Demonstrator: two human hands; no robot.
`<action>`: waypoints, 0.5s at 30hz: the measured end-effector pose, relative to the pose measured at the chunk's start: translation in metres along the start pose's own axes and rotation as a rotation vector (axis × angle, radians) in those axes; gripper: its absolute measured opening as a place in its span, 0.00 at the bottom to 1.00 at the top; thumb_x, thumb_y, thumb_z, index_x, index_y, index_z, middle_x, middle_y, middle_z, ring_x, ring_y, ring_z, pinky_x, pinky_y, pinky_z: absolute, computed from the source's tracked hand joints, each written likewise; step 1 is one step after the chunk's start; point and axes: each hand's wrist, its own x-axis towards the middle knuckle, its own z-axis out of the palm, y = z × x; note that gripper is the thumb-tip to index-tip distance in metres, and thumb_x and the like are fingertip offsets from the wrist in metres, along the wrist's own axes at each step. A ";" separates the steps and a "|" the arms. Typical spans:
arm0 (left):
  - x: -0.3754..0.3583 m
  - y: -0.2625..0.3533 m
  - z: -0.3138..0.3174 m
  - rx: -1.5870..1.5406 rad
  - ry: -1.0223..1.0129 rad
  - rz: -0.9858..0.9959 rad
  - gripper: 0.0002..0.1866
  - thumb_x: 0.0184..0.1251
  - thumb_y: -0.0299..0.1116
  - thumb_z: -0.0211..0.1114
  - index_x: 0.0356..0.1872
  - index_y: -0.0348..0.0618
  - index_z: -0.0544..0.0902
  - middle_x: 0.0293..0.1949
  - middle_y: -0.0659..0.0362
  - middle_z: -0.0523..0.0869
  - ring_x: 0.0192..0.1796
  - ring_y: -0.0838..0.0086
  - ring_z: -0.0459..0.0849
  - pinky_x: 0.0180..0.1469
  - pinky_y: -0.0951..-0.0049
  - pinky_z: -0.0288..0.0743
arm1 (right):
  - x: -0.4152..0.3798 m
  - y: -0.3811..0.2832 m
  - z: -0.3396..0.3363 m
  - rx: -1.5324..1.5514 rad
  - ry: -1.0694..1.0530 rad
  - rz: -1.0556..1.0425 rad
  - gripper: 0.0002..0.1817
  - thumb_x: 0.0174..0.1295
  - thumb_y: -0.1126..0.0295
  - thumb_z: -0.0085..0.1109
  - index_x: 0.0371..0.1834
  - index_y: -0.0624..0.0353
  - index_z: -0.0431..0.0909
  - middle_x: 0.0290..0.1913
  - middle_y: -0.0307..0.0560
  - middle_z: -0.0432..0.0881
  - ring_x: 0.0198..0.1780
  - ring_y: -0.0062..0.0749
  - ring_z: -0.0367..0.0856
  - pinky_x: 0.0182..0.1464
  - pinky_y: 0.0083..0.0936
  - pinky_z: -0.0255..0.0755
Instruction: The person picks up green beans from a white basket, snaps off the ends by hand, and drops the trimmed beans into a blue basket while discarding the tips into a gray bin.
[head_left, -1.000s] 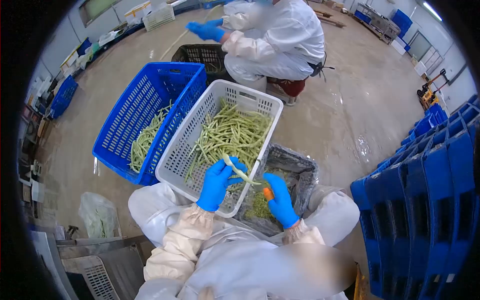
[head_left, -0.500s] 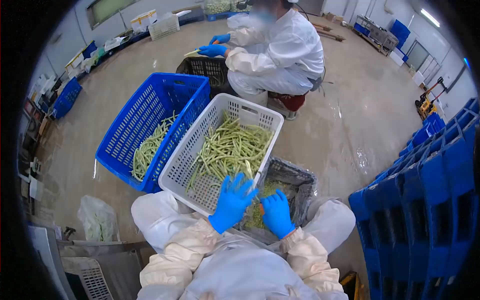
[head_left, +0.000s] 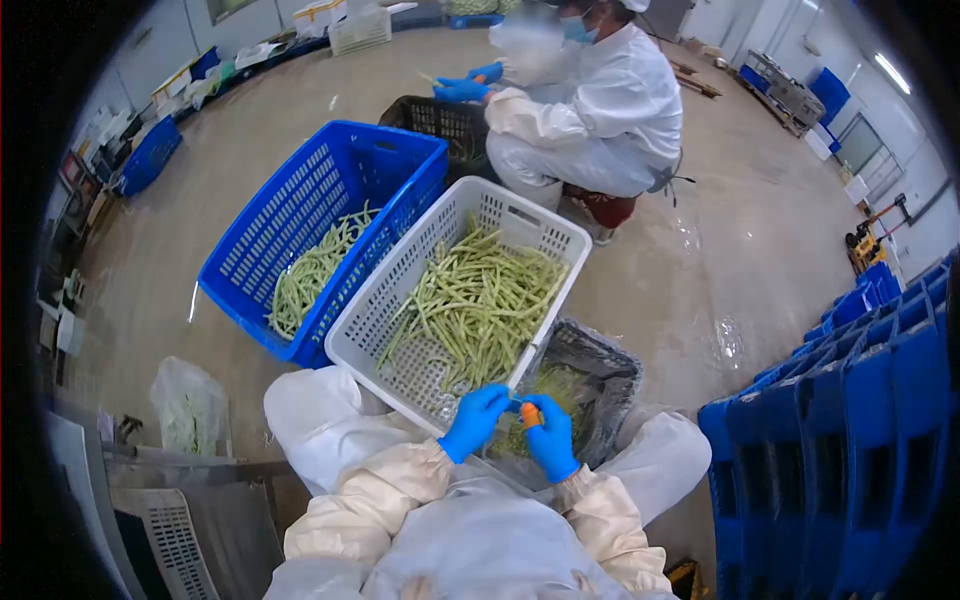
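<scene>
My left hand [head_left: 476, 422] is closed, fingertips pinched together over the near right rim of the white crate; what it grips, if anything, is too small to make out. My right hand [head_left: 550, 436] wraps around a small orange-handled tool [head_left: 530, 414], whose working end is hardly visible between the hands. Both hands wear blue gloves and nearly touch. The white crate [head_left: 345, 340] in front of me holds a heap of long green beans [head_left: 485, 300]. Below my right hand sits a dark bin [head_left: 615, 375] lined with plastic, with green trimmings [head_left: 560, 385] inside.
A blue crate [head_left: 240, 225] with more beans stands against the white crate's left side. Beyond, a seated co-worker [head_left: 610, 110] in white works over a black crate [head_left: 425, 115]. Blue pallets [head_left: 800, 440] are stacked at right. A plastic bag [head_left: 190, 405] lies at left.
My left hand has gone from spread fingers over the white crate to a closed pinch, lower and beside my right hand. The orange handle shows more now. The whole view has shifted slightly.
</scene>
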 end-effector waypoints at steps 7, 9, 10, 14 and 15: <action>0.057 0.078 -0.144 -0.435 0.410 0.210 0.13 0.69 0.40 0.53 0.39 0.38 0.76 0.36 0.53 0.81 0.39 0.65 0.80 0.45 0.66 0.75 | -0.001 0.032 -0.034 -0.007 0.123 0.272 0.06 0.60 0.71 0.53 0.36 0.61 0.77 0.29 0.48 0.79 0.30 0.39 0.77 0.37 0.32 0.70; 0.070 0.130 -0.199 -0.566 0.561 0.418 0.13 0.69 0.39 0.52 0.36 0.37 0.76 0.34 0.54 0.81 0.37 0.69 0.79 0.43 0.70 0.74 | 0.003 0.043 -0.047 -0.221 0.133 0.205 0.06 0.60 0.71 0.53 0.35 0.61 0.77 0.29 0.49 0.79 0.31 0.43 0.76 0.37 0.35 0.69; 0.078 0.134 -0.242 -0.153 0.629 0.539 0.13 0.69 0.36 0.52 0.42 0.35 0.76 0.36 0.54 0.81 0.40 0.69 0.79 0.47 0.71 0.74 | 0.006 0.048 -0.050 -0.432 0.154 0.118 0.06 0.60 0.70 0.54 0.34 0.61 0.77 0.29 0.51 0.79 0.32 0.48 0.76 0.37 0.38 0.69; 0.131 0.144 -0.341 0.664 1.199 0.560 0.18 0.65 0.35 0.56 0.49 0.31 0.74 0.43 0.47 0.81 0.46 0.57 0.79 0.51 0.64 0.72 | 0.011 0.059 -0.053 -0.873 0.067 0.018 0.07 0.51 0.69 0.58 0.33 0.56 0.78 0.33 0.49 0.78 0.35 0.46 0.74 0.39 0.39 0.65; 0.146 0.125 -0.358 1.251 1.359 0.616 0.20 0.63 0.35 0.57 0.51 0.30 0.74 0.45 0.45 0.81 0.48 0.54 0.79 0.52 0.62 0.71 | 0.012 0.059 -0.051 -0.871 0.057 0.028 0.07 0.51 0.69 0.58 0.33 0.56 0.78 0.33 0.49 0.78 0.35 0.46 0.74 0.39 0.39 0.65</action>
